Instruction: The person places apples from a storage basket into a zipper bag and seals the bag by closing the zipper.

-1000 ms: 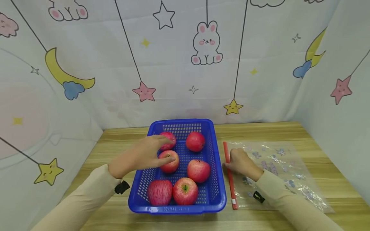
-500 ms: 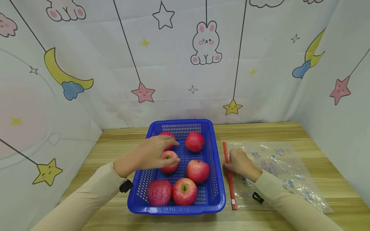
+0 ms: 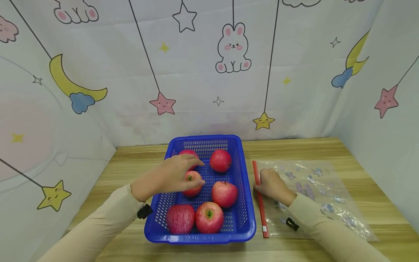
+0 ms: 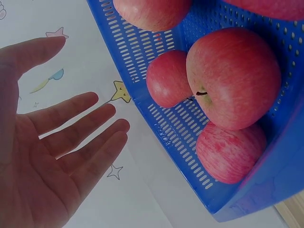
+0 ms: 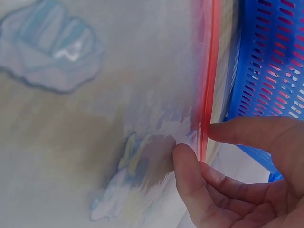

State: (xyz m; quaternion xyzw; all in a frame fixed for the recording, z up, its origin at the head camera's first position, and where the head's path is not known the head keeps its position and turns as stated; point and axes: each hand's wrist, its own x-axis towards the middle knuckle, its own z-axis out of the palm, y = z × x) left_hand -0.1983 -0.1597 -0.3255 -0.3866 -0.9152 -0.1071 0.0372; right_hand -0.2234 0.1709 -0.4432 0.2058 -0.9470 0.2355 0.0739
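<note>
Several red apples lie in a blue plastic basket on the table. My left hand is held above the basket's left side, partly covering two of the apples. In the left wrist view, the left palm and spread fingers hold nothing, and the apples are apart from them. To the right of the basket lies a clear zip bag printed with small pictures, its red slider strip facing the basket. My right hand has curled fingers at this strip, thumb on one side and index finger on the other.
The wooden table carries the basket and the flat bag side by side, with a narrow gap between them. A white cloth backdrop with printed stars, moons and a bunny encloses the back and sides.
My left hand has shifted slightly to the right over the basket, mostly in the first half second. The right hand, bag and apples have stayed where they were.
</note>
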